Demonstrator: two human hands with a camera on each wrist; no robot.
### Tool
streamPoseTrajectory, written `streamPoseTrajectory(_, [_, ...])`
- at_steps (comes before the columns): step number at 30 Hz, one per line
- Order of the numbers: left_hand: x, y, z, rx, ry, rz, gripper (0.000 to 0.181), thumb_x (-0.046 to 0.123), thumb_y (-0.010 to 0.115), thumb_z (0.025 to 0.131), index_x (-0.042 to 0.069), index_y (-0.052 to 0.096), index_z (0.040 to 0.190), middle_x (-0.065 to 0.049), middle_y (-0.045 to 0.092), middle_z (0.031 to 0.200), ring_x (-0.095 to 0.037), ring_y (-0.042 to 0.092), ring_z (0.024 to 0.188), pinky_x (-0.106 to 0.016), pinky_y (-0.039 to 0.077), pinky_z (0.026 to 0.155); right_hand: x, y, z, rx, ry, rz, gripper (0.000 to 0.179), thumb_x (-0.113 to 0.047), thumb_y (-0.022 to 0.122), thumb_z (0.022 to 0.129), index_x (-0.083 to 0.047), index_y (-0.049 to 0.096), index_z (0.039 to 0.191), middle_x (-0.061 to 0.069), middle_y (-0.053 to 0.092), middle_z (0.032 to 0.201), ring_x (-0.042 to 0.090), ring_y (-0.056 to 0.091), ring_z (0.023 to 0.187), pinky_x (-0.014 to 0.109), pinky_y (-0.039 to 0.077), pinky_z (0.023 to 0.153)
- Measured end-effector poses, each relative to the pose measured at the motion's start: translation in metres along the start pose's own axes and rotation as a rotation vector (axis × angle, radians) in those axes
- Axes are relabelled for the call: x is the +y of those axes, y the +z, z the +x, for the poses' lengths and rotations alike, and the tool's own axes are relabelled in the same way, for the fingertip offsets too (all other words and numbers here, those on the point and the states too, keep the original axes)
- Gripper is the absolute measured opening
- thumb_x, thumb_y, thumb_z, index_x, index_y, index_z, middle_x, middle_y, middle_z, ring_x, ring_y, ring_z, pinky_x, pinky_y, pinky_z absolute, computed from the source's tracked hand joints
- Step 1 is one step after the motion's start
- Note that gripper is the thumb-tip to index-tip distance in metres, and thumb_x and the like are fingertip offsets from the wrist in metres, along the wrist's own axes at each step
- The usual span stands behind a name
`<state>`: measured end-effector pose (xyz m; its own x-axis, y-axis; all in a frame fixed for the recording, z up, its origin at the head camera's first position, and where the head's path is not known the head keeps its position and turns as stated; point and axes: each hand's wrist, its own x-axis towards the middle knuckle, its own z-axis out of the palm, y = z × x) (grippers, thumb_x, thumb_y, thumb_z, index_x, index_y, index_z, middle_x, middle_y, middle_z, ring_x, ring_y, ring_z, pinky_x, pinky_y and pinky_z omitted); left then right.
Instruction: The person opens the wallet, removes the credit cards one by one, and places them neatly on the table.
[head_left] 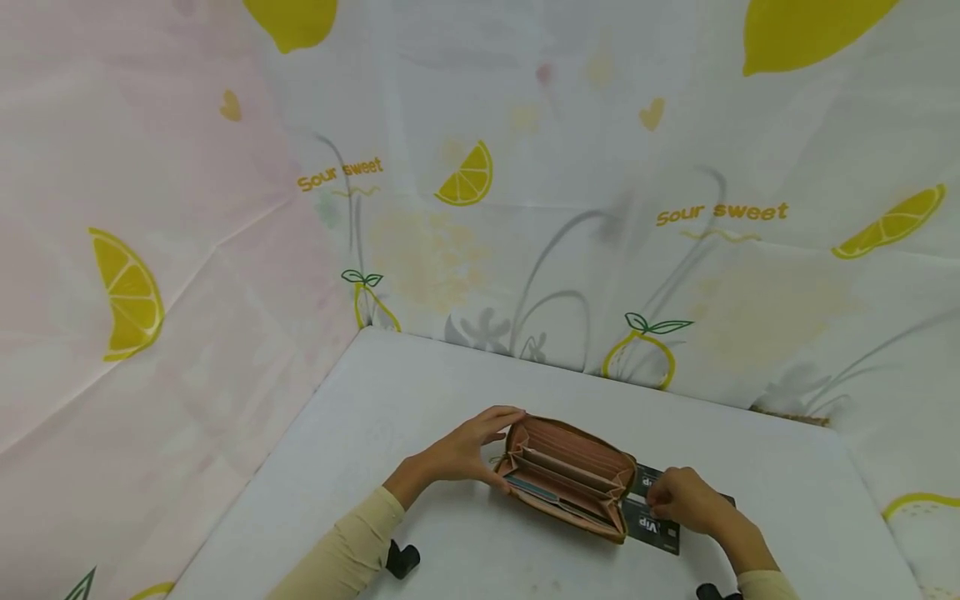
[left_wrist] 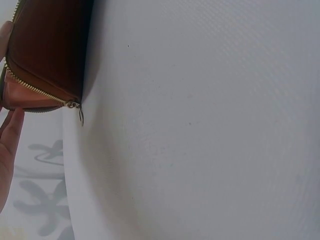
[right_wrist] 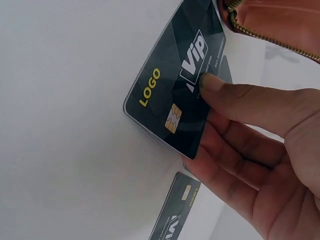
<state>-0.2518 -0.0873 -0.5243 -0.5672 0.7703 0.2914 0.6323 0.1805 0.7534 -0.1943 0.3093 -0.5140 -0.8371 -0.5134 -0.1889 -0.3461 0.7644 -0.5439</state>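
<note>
An unzipped brown zip-around wallet (head_left: 570, 475) stands spread wide on the white table, its pleated compartments facing up. Its left end is gripped by my left hand (head_left: 468, 446), thumb at the near side and fingers at the far side. The zipper pull (left_wrist: 81, 115) hangs from one corner in the left wrist view. Just right of the wallet, my right hand (head_left: 690, 500) pinches a dark VIP card (right_wrist: 165, 95), thumb on its printed face and fingers underneath. Another dark card (right_wrist: 175, 205) lies beyond that hand. A bluish edge (head_left: 532, 486) shows in the wallet's near slot.
A small black object (head_left: 402, 560) is beside the left forearm, and another (head_left: 716, 592) is by the right wrist. The white table (head_left: 420, 392) meets a lemon-printed cloth (head_left: 525, 250) along its back and left edges.
</note>
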Motion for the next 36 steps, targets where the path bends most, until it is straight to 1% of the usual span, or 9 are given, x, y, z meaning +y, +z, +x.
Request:
streamPoseTrajectory(4, [0.001,-0.001,-0.002,-0.001,0.007,0.005,0.111,0.022,0.089,0.068,0.002,0.023,0.154,-0.009,0.025,0.154,-0.025,0.032,0.140,-0.035,0.041,0.108,-0.008,0.003,0.001,0.043,0.031,-0.046,0.012,-0.001,0.078,0.078,-0.011,0.071,0.075,-0.010,0.061,0.068,0.003,0.050,0.061,0.023,0.047,0.051])
streamPoseTrajectory(10, [0.000,-0.003,-0.003,0.003,0.006,0.016,0.112,0.023,0.089,0.067,0.001,0.023,0.154,-0.008,0.026,0.154,-0.024,0.033,0.139,-0.034,0.042,0.108,-0.023,0.007,0.004,0.184,0.056,-0.162,0.015,-0.003,0.078,0.079,-0.014,0.069,0.073,-0.012,0.058,0.068,0.001,0.051,0.061,0.022,0.048,0.052])
streamPoseTrajectory(14, [0.001,-0.003,-0.004,0.002,0.006,0.006,0.111,0.019,0.089,0.067,0.001,0.023,0.153,-0.009,0.025,0.154,-0.027,0.033,0.139,-0.036,0.042,0.108,-0.034,0.003,0.005,0.248,0.002,-0.085,0.007,-0.008,0.074,0.085,-0.014,0.071,0.085,-0.011,0.064,0.077,0.003,0.058,0.069,0.023,0.052,0.058])
streamPoseTrajectory(19, [0.014,-0.004,-0.004,0.017,0.021,-0.003,0.109,0.010,0.090,0.065,-0.005,0.024,0.151,-0.019,0.027,0.152,-0.036,0.034,0.137,-0.045,0.042,0.106,-0.044,-0.003,0.004,0.223,-0.040,0.062,0.005,-0.015,0.068,0.092,-0.015,0.070,0.088,-0.009,0.069,0.081,0.005,0.064,0.073,0.025,0.054,0.060])
streamPoseTrajectory(20, [0.020,-0.006,-0.004,0.019,0.023,-0.005,0.108,0.008,0.090,0.065,-0.006,0.025,0.150,-0.022,0.028,0.151,-0.038,0.034,0.136,-0.046,0.042,0.106,-0.045,-0.003,0.004,0.223,-0.037,0.074,0.008,-0.017,0.067,0.093,-0.015,0.070,0.086,-0.009,0.068,0.078,0.004,0.063,0.072,0.025,0.053,0.059])
streamPoseTrajectory(23, [0.019,-0.006,-0.005,0.022,0.024,0.034,0.107,0.013,0.090,0.066,-0.005,0.026,0.151,-0.021,0.029,0.150,-0.035,0.035,0.136,-0.044,0.042,0.107,-0.045,0.000,0.006,0.260,-0.020,0.085,0.017,-0.018,0.064,0.096,-0.018,0.067,0.080,-0.011,0.066,0.073,0.003,0.062,0.071,0.025,0.052,0.059])
streamPoseTrajectory(28, [0.001,-0.007,-0.011,0.041,0.015,0.059,0.108,0.026,0.089,0.068,0.004,0.026,0.153,-0.007,0.027,0.153,-0.024,0.034,0.138,-0.034,0.041,0.108,-0.045,0.008,0.017,0.353,-0.024,0.079,0.015,-0.014,0.065,0.095,-0.018,0.070,0.082,-0.012,0.066,0.075,0.002,0.060,0.067,0.023,0.052,0.056])
streamPoseTrajectory(31, [0.003,-0.011,-0.015,0.055,-0.010,0.051,0.108,0.021,0.089,0.067,0.003,0.026,0.153,-0.009,0.028,0.152,-0.026,0.034,0.138,-0.036,0.041,0.108,-0.048,0.011,0.024,0.364,-0.011,0.108,0.012,-0.012,0.064,0.096,-0.015,0.072,0.087,-0.009,0.067,0.076,0.006,0.062,0.065,0.022,0.053,0.054])
streamPoseTrajectory(36, [0.018,-0.017,-0.017,0.073,0.008,0.008,0.105,0.006,0.089,0.066,-0.007,0.027,0.149,-0.023,0.029,0.149,-0.039,0.034,0.136,-0.048,0.041,0.106,-0.049,0.012,0.031,0.367,0.013,0.148,0.010,-0.012,0.063,0.096,-0.011,0.073,0.094,-0.002,0.070,0.081,0.013,0.066,0.062,0.021,0.053,0.052])
